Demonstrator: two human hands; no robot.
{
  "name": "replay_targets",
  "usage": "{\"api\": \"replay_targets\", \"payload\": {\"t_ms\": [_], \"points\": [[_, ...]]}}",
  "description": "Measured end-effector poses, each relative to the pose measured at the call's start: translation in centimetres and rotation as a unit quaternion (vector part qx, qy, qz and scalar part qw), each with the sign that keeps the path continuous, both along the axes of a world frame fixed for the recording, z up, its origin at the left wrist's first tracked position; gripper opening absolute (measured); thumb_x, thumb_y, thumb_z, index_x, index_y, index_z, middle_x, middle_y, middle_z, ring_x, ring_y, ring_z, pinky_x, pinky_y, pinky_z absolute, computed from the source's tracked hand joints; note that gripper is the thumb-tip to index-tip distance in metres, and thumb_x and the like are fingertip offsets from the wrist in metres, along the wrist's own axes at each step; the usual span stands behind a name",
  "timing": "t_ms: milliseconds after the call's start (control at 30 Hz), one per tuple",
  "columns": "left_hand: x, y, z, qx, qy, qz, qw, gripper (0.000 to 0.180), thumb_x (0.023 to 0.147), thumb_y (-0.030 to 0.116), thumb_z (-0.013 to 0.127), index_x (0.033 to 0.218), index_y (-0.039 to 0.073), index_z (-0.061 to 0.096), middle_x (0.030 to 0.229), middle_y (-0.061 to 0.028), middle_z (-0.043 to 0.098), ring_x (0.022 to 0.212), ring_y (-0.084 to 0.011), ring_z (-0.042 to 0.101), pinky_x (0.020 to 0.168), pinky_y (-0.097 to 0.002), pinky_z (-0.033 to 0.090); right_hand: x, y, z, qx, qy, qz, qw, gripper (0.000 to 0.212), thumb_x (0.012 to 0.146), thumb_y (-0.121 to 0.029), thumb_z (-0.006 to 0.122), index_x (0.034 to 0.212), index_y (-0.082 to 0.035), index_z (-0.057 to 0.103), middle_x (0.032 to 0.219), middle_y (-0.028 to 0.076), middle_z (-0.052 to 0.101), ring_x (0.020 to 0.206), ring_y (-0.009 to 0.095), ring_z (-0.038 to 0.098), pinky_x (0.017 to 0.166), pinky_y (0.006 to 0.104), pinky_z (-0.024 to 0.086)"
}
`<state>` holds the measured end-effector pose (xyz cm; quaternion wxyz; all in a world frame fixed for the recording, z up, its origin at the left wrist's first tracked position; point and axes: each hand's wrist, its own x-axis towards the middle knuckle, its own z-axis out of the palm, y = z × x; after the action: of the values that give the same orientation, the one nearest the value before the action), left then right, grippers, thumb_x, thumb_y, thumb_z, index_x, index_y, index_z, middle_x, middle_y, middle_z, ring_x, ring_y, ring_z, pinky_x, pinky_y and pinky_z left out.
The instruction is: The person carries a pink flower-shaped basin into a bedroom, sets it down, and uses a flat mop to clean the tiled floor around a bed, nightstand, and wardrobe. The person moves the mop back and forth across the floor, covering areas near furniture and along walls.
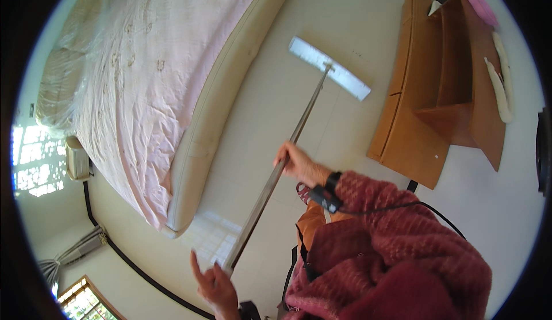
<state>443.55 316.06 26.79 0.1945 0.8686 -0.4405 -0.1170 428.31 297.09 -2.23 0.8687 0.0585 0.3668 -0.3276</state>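
Flat mop with its pale head flat on the tiled floor, between the bed and a wooden cabinet. Right hand grip closed on the metal handle mid-length; left hand at the handle's upper end, fingers apparently half open, contact uncertain.

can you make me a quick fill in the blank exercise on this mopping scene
1. Both hands grip the long metal pole of a flat ____.
2. The mop head rests on the pale floor between the bed and a ____ cabinet.
3. The bed is covered with a ____ sheet.
4. The right hand holds the pole ____ the mop head than the left hand.

Missing words: mop; wooden; pink; nearer
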Motion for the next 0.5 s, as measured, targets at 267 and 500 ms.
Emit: {"api": "replay_targets", "payload": {"t_ms": [267, 500], "points": [[2.9, 6.3, 7.7, 0.208, 0.154, 0.11, 0.96, 0.038, 0.088, 0.018, 0.052, 0.122, 0.002, 0.05, 0.05, -0.0023, 0.047, 0.043, -0.0071, 0.04, 0.042, -0.023, 0.035, 3.3, 11.3, 4.2, 0.265, -0.104, 0.005, 0.959, 0.016, 0.077, -0.003, 0.045, 0.061, -0.004, 0.04, 0.059, 0.007, 0.042, 0.057, 0.02, 0.046, 0.064, 0.0399, 0.049], [0.4, -0.5, 4.7, 0.278, 0.218, 0.047, 0.934, 0.035, 0.085, 0.022, 0.057, 0.112, 0.0, 0.057, 0.051, -0.0021, 0.048, 0.042, -0.0069, 0.041, 0.039, -0.0236, 0.033, -0.6, 4.5, 1.6, 0.209, -0.066, -0.032, 0.975, 0.017, 0.081, -0.004, 0.044, 0.064, -0.007, 0.04, 0.06, 0.002, 0.04, 0.055, 0.016, 0.042, 0.065, 0.0378, 0.045]]}}
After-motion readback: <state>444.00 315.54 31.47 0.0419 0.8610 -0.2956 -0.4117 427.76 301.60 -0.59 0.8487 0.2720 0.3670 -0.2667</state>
